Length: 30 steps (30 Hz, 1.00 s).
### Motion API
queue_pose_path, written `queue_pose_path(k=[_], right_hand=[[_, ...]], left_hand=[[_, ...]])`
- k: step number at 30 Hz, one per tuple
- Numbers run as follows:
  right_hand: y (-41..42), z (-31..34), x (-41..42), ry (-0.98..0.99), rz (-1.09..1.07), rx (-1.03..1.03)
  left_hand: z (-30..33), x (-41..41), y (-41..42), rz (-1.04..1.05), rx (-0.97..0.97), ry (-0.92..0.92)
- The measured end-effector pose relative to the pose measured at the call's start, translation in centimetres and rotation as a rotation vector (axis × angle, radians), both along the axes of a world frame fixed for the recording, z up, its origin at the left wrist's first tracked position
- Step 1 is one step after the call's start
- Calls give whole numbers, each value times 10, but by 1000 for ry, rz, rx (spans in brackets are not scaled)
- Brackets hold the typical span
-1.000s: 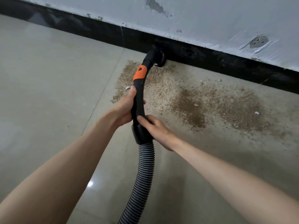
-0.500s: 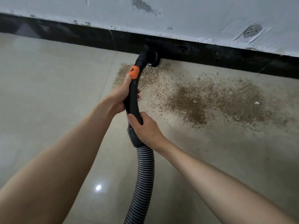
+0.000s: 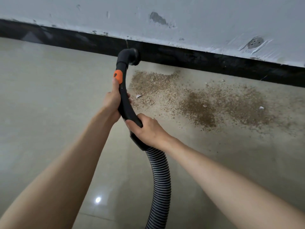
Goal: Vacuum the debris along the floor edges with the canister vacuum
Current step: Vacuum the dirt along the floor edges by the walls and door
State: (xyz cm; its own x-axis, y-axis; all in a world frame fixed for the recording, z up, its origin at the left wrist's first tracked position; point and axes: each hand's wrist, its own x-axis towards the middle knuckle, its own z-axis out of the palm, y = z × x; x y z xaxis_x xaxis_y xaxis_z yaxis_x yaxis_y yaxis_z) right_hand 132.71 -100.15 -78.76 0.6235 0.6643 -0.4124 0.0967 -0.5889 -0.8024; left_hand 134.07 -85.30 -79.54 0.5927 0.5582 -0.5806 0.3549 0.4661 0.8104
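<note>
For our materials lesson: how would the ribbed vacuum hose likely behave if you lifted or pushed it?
The ribbed hose likely flexes: it already curves below the rigid handle. Pushed, it would probably bend sideways instead of sliding straight. Its ridges probably give the fingers some grip.

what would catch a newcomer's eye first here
The brown debris patch spread on the tile floor right of centre, below the black baseboard. Next, the black vacuum handle with its orange switch, gripped by the left hand and right hand, its nozzle at the baseboard.
</note>
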Motion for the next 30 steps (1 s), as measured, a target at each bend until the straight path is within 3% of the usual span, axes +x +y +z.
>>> queue_pose_path(k=[10, 30], right_hand=[[23, -32, -25, -4, 87, -80], [-11, -31, 29, 102, -36, 71]], left_hand=[[-35, -36, 21, 57, -95, 87], [-27, 36, -21, -4, 140, 141]])
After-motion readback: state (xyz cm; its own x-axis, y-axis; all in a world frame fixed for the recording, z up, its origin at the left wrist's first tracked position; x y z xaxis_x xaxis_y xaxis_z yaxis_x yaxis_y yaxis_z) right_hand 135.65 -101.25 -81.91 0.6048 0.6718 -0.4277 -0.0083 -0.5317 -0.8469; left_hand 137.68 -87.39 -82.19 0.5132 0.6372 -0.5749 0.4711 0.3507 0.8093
